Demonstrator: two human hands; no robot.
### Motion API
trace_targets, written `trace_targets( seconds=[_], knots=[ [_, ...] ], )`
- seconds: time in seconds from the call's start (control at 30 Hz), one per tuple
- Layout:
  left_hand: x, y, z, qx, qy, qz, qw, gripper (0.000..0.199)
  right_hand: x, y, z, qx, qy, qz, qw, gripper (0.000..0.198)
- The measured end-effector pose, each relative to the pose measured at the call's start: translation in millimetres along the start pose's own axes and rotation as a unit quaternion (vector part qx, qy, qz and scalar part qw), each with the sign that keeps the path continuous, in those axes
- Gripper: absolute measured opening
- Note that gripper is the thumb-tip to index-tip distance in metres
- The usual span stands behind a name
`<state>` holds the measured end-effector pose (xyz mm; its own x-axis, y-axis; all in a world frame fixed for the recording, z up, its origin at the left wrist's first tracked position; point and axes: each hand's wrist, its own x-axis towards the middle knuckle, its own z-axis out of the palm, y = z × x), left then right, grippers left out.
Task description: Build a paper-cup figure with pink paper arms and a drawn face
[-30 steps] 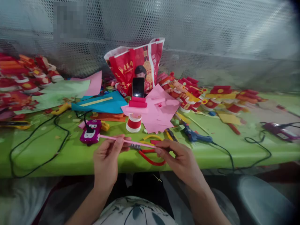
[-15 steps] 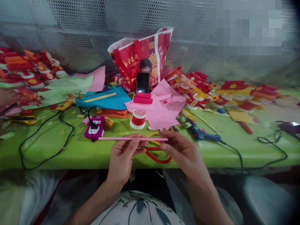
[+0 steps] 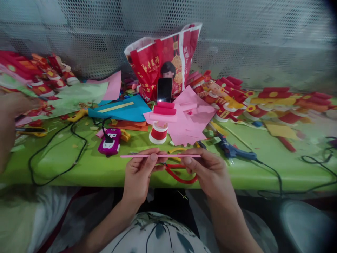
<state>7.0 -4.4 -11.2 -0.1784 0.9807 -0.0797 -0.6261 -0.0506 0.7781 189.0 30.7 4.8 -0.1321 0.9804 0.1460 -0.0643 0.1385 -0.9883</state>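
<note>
A thin pink paper strip (image 3: 168, 155) stretches level between my two hands, above the front of the table. My left hand (image 3: 140, 172) pinches it left of its middle, thumb on the near side, and its left end sticks out beyond the fingers. Near the strip's right end my right hand (image 3: 210, 172) is closed on it between thumb and fingers. Behind and below the hands lie scissors with red handles (image 3: 181, 178), partly hidden. Just beyond stands a small red and white paper cup (image 3: 158, 133), with rolled red paper (image 3: 164, 109) behind it.
Pink sheets (image 3: 192, 116) and a blue sheet (image 3: 123, 109) lie mid-table. A purple power socket (image 3: 110, 141) is at left, a blue glue gun (image 3: 234, 149) at right, both corded. A phone (image 3: 164, 90) leans before a red bag (image 3: 147, 70). Another person's hand (image 3: 10, 116) is far left.
My right hand has closed on the strip near its right end. The strip has shifted right through my left hand. At far left, the other person's hand has come further into view.
</note>
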Motion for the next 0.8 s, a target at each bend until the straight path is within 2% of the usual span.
trace_targets(
  seconds=[0.1, 0.23, 0.4, 0.53, 0.7, 0.8],
  knots=[
    [1.5, 0.3, -1.5, 0.012, -0.023, 0.012, 1.000, 0.017, 1.3, 1.6, 0.3, 0.037, 0.019, 0.012, 0.999, 0.015],
    [4.0, 0.9, -5.6, 0.027, -0.021, 0.025, 0.999, 0.017, 4.3, -0.6, -0.2, 0.051, 0.036, 0.017, 0.998, 0.016],
    [3.2, 0.8, -7.3, 0.052, -0.027, 0.047, 0.997, 0.013, 5.1, 3.8, -8.2, 0.042, 0.039, 0.008, 0.998, 0.020],
    [2.4, 2.0, -6.0, 0.061, -0.042, 0.057, 0.996, 0.014, 5.2, 9.7, -15.2, 0.024, 0.031, -0.003, 0.999, 0.015],
    [3.3, 2.9, -6.6, 0.074, -0.014, 0.067, 0.995, 0.015, 6.8, 11.3, -16.2, 0.015, 0.036, -0.010, 0.999, 0.015],
    [4.8, 3.4, -5.8, 0.077, 0.009, 0.066, 0.995, 0.016, 5.8, 6.8, -16.0, -0.043, 0.041, -0.035, 0.998, 0.014]
  ],
)
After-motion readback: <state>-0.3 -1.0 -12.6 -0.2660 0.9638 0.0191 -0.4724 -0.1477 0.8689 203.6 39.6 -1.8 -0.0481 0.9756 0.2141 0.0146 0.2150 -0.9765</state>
